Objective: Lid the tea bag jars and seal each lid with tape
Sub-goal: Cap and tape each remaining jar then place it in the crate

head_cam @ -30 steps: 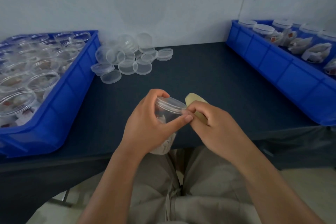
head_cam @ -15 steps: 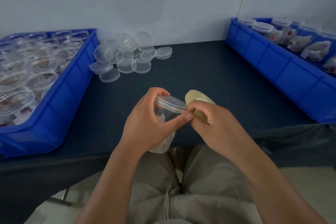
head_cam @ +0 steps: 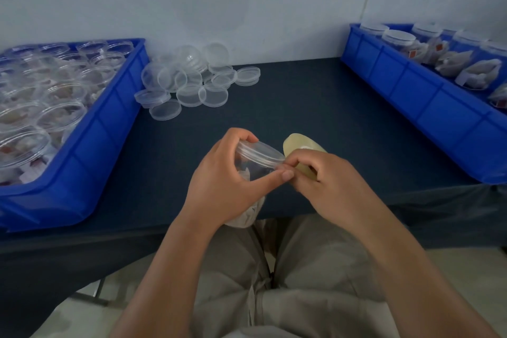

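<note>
My left hand (head_cam: 223, 181) grips a clear plastic jar (head_cam: 253, 170) of tea bags over the table's front edge, its clear lid (head_cam: 260, 153) on and tilted to the right. My right hand (head_cam: 326, 178) holds a yellowish roll of tape (head_cam: 299, 145) right beside the lid, with its fingertips pressed against the lid's right rim. The left thumb touches the same spot. Most of the jar's body is hidden by my left hand.
A blue bin (head_cam: 107, 129) at the left holds several open jars of tea bags. A heap of loose clear lids (head_cam: 192, 77) lies behind it near the wall. A second blue bin (head_cam: 428, 99) at the right holds several lidded jars. The dark table (head_cam: 301, 101) spans between them.
Both hands stay at the jar's rim with hardly any shift. The view has dipped slightly.
</note>
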The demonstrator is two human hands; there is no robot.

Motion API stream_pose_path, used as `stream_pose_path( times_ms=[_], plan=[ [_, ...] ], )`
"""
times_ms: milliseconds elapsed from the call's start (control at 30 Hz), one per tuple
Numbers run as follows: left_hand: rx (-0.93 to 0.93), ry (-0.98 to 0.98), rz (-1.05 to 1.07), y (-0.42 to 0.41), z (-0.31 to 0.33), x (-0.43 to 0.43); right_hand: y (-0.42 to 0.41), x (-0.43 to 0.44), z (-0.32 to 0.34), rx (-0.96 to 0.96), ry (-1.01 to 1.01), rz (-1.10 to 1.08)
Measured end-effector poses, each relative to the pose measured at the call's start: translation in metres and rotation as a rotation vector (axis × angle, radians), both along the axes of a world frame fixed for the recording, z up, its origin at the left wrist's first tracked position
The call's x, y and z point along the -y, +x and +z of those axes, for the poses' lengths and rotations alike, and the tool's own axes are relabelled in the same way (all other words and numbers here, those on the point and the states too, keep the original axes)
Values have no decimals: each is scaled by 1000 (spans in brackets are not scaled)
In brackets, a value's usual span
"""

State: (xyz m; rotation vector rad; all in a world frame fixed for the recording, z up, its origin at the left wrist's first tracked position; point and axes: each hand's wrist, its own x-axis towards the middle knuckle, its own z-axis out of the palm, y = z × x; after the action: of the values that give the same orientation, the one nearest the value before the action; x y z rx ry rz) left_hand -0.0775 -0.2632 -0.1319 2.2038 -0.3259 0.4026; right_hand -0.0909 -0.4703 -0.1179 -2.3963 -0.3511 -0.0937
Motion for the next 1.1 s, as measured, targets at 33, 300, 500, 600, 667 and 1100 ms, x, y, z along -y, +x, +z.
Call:
stream_pose_path(
  times_ms=[33, 300, 500, 600, 667, 1100],
  plan=[
    [2, -4, -2, 0, 0, 0, 0, 1, 0, -8, 6, -4],
    [-101, -95, -67, 3, 2, -6, -3, 1, 0, 19, -30, -14],
    [-214, -258, -13, 5, -3, -16, 1, 4, -1, -7, -27, -57],
    [-250, -243, 33, 6, -3, -21, 0, 13, 5, -74, 24, -13],
    [-232, -205, 47, 4, -2, -18, -4, 13, 6, -119, 21, 40],
    [-45, 14, 90, -4, -1, 1, -10, -3, 3, -61, -60, 70]
  ],
)
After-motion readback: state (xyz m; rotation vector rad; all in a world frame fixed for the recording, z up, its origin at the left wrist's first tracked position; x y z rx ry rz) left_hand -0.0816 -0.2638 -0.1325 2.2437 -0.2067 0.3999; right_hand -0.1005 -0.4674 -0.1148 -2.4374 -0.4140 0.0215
